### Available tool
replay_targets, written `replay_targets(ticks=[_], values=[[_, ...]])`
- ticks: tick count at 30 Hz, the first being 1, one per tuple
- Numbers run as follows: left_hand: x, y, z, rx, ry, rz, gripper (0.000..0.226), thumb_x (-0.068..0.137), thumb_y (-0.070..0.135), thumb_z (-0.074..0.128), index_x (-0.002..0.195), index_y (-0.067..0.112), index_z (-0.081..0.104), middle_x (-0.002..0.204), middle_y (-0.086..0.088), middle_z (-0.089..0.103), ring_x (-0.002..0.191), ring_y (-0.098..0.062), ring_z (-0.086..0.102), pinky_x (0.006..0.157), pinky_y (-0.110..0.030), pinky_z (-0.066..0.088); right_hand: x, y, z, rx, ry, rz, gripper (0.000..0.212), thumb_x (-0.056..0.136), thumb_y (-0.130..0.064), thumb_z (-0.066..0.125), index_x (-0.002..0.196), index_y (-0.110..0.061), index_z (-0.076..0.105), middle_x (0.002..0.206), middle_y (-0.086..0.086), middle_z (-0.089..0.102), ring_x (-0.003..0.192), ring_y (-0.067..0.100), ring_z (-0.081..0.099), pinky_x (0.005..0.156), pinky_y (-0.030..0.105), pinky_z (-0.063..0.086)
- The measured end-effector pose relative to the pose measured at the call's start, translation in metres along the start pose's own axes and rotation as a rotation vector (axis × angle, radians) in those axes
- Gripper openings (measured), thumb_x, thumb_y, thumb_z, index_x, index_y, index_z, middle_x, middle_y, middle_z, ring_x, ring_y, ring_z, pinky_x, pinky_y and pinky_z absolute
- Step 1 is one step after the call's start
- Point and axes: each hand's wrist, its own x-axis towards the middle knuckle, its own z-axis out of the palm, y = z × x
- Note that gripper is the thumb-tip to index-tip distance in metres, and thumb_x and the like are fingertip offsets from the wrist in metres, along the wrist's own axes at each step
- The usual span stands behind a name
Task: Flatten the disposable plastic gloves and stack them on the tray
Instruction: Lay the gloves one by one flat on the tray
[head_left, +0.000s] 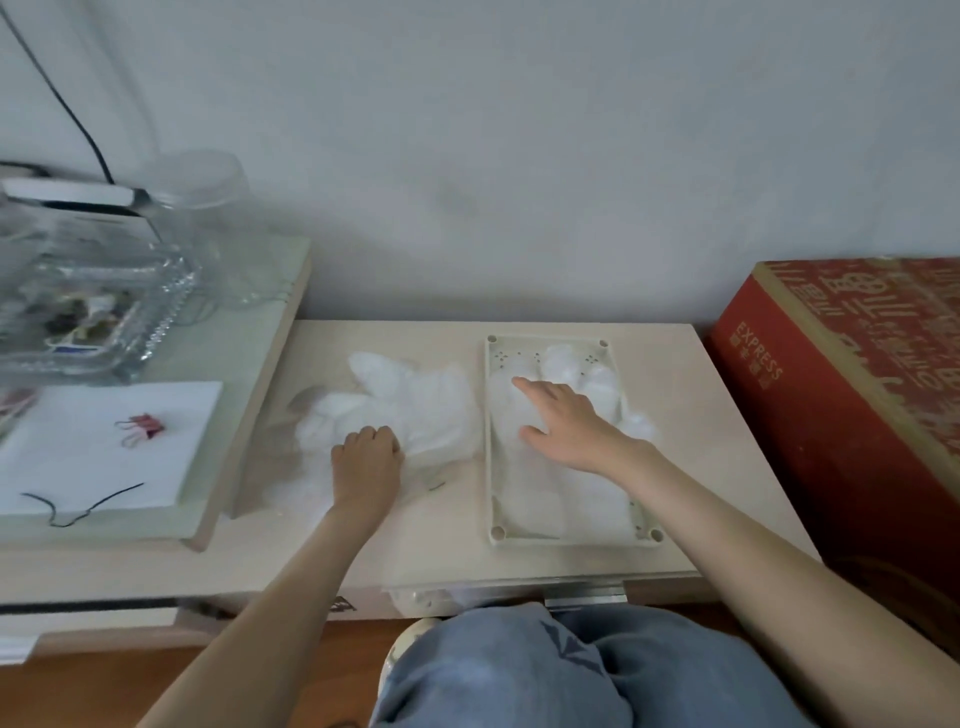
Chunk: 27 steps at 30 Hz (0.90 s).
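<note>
A pale low table (441, 545) runs along a wall, with a red box (857, 389) at its right end. On the table's right half lies a shallow white tray (489, 441) holding a stack (566, 499) of clear plastic gloves. Just left of the tray sits a crumpled pile (410, 405) of more gloves. The right hand (566, 421) presses flat on the stack, fingers straight. The left hand (366, 457) grips the pile, fingers curled. Far left, on white paper, lies a red clip (143, 426).
</note>
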Motion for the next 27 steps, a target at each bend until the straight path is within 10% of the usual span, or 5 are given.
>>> replay_targets(ticks=[5,10,13,22,27], values=[[-0.003,-0.002,-0.005,-0.152,0.217,-0.007,0.005,0.085,0.008,0.065,0.083,0.005,0.068,0.086,-0.015,0.06,0.086,-0.036,0.056,0.071,-0.038,0.032,0.002,0.0,-0.001,0.164,-0.007,0.045,0.055,0.098,-0.034,0.045,0.149,-0.026,0.026,0.155,-0.005,0.026,0.143,0.018,0.02,0.114,0.036,0.021],[0.0,0.011,-0.037,-0.304,0.426,0.148,0.004,0.08,0.005,0.072,0.078,0.007,0.069,0.071,-0.008,0.051,0.072,-0.033,0.053,0.071,-0.035,0.03,0.012,0.002,-0.008,1.106,0.054,0.2,0.027,0.098,-0.031,0.052,0.12,-0.016,0.054,0.122,0.006,0.055,0.109,0.016,0.057,0.095,0.031,0.046],[0.001,0.032,-0.06,-0.377,0.572,0.438,0.012,0.082,0.018,0.063,0.075,0.011,0.069,0.066,-0.004,0.046,0.066,-0.023,0.045,0.065,-0.03,0.032,0.011,0.009,-0.02,1.356,0.058,0.244,0.049,0.089,-0.045,0.056,0.122,-0.01,0.051,0.111,0.013,0.059,0.101,0.024,0.062,0.095,0.038,0.047],[-0.011,0.1,-0.07,-0.345,0.597,1.047,0.013,0.087,0.02,0.059,0.08,0.019,0.07,0.078,0.001,0.035,0.073,-0.016,0.03,0.07,-0.024,0.016,-0.015,0.038,-0.032,1.585,-0.351,0.216,0.071,0.08,-0.058,0.058,0.131,-0.014,0.035,0.098,0.024,0.068,0.075,0.032,0.069,0.067,0.038,0.056],[-0.015,0.129,-0.059,-0.398,0.611,1.051,0.026,0.079,0.007,0.072,0.093,0.026,0.063,0.087,0.003,0.03,0.077,-0.018,0.032,0.074,-0.024,0.017,-0.027,0.04,-0.012,1.499,-0.397,0.086,0.05,0.1,-0.04,0.037,0.132,-0.004,0.05,0.118,0.015,0.062,0.111,0.028,0.059,0.091,0.032,0.05]])
